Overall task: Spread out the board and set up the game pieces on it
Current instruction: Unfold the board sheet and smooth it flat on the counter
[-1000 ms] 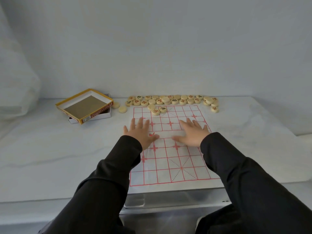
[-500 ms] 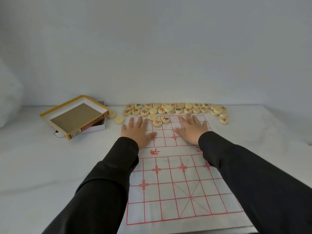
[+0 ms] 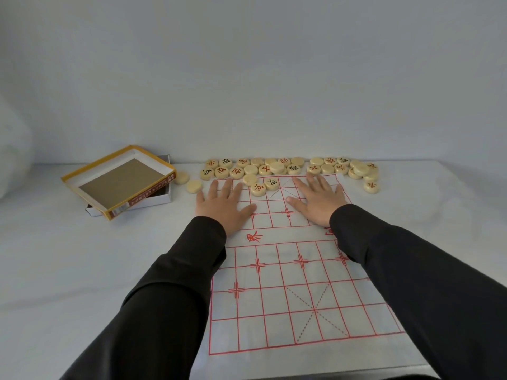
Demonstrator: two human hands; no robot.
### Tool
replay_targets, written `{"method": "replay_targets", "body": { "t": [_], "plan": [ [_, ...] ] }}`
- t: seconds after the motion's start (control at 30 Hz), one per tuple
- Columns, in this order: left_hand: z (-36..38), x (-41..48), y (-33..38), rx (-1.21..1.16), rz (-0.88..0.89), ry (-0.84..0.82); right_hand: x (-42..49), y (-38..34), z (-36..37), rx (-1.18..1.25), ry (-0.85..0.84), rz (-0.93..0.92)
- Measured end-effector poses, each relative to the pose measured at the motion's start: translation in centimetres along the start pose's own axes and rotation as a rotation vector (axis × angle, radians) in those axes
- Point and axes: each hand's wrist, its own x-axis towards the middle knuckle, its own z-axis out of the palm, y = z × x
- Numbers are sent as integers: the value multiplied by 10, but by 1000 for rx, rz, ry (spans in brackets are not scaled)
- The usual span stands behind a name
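Because the thin xiangqi board [image 3: 288, 297] likely needs flattening, I press my left hand [image 3: 223, 205] and right hand [image 3: 319, 201], fingers straight, palms apart, on its far half; xiangqi pieces [image 3: 274, 167] crowd its far edge.

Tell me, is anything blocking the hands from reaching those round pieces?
Nothing visible. The left hand and right hand lie flat on the board, and the pieces sit just beyond them with only bare board between. A few pieces already lie on the board's far edge, between the hands.
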Motion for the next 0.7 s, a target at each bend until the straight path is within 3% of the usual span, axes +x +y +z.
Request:
{"method": "replay_targets", "body": {
  "t": [0.33,0.7],
  "plan": [
    [-11,-40,24,11,30,-31,-57,-33,-6,28,73,75],
    [-4,-61,32,-14,68,-91,-81,-28,17,17,15,125]
  ]
}}
